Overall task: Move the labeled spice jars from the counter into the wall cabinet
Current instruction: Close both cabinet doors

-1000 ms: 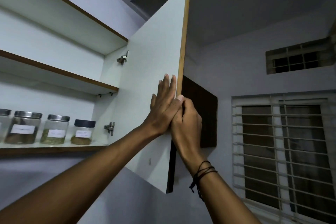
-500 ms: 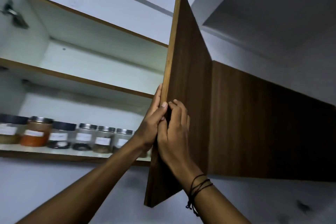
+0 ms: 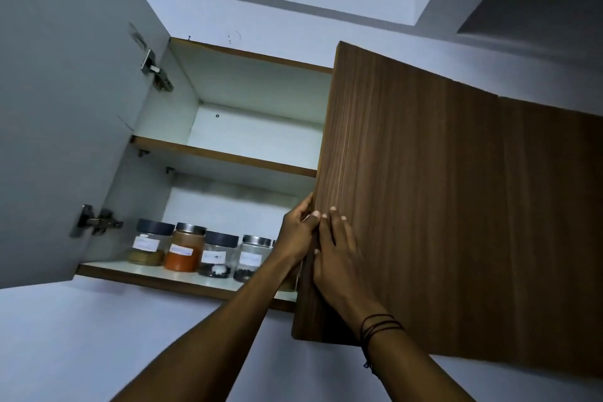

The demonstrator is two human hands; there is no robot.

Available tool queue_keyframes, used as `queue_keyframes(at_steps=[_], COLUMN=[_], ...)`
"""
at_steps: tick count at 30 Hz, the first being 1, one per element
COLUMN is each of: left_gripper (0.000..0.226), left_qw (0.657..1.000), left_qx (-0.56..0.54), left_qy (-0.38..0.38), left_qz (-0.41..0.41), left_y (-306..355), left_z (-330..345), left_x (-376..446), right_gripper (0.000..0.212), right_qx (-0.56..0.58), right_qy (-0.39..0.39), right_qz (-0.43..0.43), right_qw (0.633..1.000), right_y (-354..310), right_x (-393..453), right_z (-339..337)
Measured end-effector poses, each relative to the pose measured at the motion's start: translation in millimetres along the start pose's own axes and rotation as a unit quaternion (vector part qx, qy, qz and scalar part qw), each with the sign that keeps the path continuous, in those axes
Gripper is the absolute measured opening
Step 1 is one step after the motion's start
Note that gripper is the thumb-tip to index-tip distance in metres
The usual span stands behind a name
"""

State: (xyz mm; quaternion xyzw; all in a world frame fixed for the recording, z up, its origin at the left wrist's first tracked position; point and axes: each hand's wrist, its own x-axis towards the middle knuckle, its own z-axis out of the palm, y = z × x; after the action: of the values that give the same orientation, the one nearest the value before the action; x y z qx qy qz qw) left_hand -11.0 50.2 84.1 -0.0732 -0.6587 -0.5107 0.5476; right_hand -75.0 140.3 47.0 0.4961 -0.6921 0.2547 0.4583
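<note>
We have the spice jars [image 3: 199,251] lined up on the bottom shelf [image 3: 182,279], lower centre of the frame. Our left hand [image 3: 298,233] curls round the right door [image 3: 408,192] edge; our right hand [image 3: 339,258] lies flat on its wood face. To close it well, we should slip the left fingers clear before it meets the frame.

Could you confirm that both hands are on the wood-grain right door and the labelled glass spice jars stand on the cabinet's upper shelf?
Not quite: the head view shows the labelled glass spice jars on the bottom shelf; the upper shelf holds none. Both the left hand and right hand are on the wood-grain right door.
</note>
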Motion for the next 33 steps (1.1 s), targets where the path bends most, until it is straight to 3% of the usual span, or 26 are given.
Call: queue_keyframes(at_steps=[15,23,27,30,33], left_gripper=[0.042,0.042,0.035,0.029,0.041], left_qw=[0.997,0.990,0.978,0.966,0.949], left_qx=[0.076,0.139,0.203,0.237,0.270], left_qy=[0.012,0.024,0.046,0.073,0.116], left_qz=[0.003,0.010,0.032,0.077,0.111], left_y=[-54,-49,-34,-4,41], left_z=[-12,-9,-12,-34,-78], left_x=[29,25,12,-3,-20], right_gripper=[0.076,0.079,0.078,0.075,0.070], right_qx=[-0.041,-0.028,0.024,0.094,0.174], right_qy=[-0.060,-0.070,-0.075,-0.036,0.010], right_qz=[-0.017,-0.001,0.010,-0.005,-0.049], right_qw=[0.997,0.997,0.997,0.995,0.983], right_y=[17,15,0,-32,-86], right_x=[18,17,23,35,48], right_z=[46,46,32,18,1])
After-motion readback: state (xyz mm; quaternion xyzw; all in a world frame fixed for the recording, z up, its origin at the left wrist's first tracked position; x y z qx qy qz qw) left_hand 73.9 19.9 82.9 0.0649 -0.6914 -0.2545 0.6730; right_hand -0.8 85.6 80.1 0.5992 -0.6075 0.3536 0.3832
